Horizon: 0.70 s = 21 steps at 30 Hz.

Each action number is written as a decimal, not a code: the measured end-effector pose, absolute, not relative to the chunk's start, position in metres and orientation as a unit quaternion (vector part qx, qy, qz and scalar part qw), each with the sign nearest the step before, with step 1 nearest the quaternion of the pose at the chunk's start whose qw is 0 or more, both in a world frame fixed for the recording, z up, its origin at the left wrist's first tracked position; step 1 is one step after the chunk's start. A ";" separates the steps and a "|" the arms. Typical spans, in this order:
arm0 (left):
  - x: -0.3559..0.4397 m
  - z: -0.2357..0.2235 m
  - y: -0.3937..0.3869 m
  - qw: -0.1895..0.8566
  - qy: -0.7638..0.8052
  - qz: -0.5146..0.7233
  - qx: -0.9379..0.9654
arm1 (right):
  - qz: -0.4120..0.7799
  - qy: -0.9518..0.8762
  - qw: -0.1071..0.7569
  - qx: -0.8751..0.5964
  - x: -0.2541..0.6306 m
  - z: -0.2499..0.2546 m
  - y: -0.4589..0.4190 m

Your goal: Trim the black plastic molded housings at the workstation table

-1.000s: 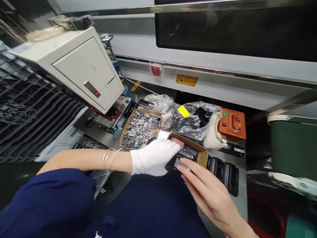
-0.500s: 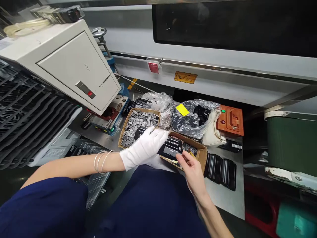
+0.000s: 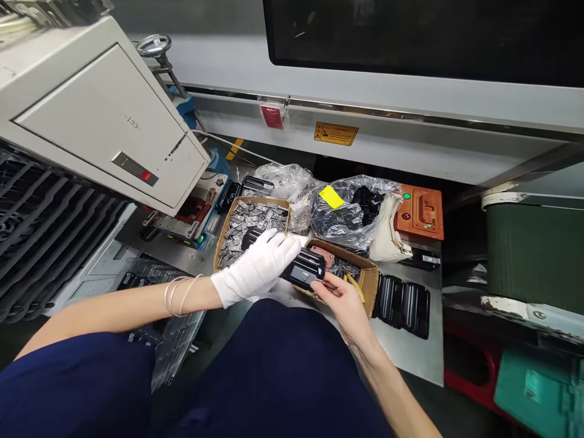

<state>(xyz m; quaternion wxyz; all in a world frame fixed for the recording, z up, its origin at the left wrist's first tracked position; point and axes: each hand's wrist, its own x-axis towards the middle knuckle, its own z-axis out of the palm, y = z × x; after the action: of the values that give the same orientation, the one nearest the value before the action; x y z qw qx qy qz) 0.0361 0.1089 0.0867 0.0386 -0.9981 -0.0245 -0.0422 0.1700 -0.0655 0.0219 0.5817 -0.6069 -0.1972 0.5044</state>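
My left hand [image 3: 262,264], in a white glove, lies across a long black plastic part [image 3: 303,266] and grips it near its middle. Bare, my right hand [image 3: 344,301] pinches the part's right end between thumb and fingers. The part has lengthwise ridges and a lighter grey patch at its right end; the glove hides its middle. It is held above the gap between a carton of small grey metal pieces [image 3: 230,237] and a second carton [image 3: 370,283], which contains more small pieces and yellow-handled pliers [image 3: 354,287].
Similar black parts [image 3: 416,310] lie on the metal table [image 3: 410,359] at right. Behind are a plastic bag [image 3: 337,222] with a yellow label, a white pouch [image 3: 387,234] and an orange box [image 3: 422,213]. A grey cabinet [image 3: 109,128] overhangs the left; a green conveyor [image 3: 538,255] stands right.
The view has shifted slightly, so the surroundings sit further left and a little higher. Both hands keep hold of the black plastic part, with little visible change in grip.
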 end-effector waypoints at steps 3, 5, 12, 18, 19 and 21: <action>0.037 0.079 0.113 0.043 -0.020 -0.052 -0.998 | 0.514 -0.203 0.575 -0.603 0.172 0.015 -0.059; 0.039 0.073 0.117 0.033 -0.022 -0.054 -0.998 | 0.518 -0.210 0.569 -0.603 0.172 0.011 -0.055; 0.057 0.062 0.144 -0.185 -0.132 -0.077 -0.971 | 0.517 -0.289 0.520 -0.615 0.244 0.007 -0.021; 0.063 0.064 0.138 -0.874 -0.247 -0.045 -0.417 | 0.279 -0.187 0.419 -0.844 0.409 -0.055 0.047; 0.065 0.062 0.132 -0.944 -0.186 -0.047 -0.269 | 0.273 -0.185 0.370 -0.869 0.427 -0.071 0.057; 0.071 0.055 0.122 -0.972 -0.139 -0.130 -0.137 | 0.268 -0.190 0.274 -0.904 0.449 -0.101 0.073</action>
<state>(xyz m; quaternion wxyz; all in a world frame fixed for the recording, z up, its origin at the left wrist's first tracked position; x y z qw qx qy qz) 0.0711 0.1219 0.0547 -0.9720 -0.1372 -0.1394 -0.1301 0.4490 0.0726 -0.1012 0.2738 -0.9040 -0.1901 0.2677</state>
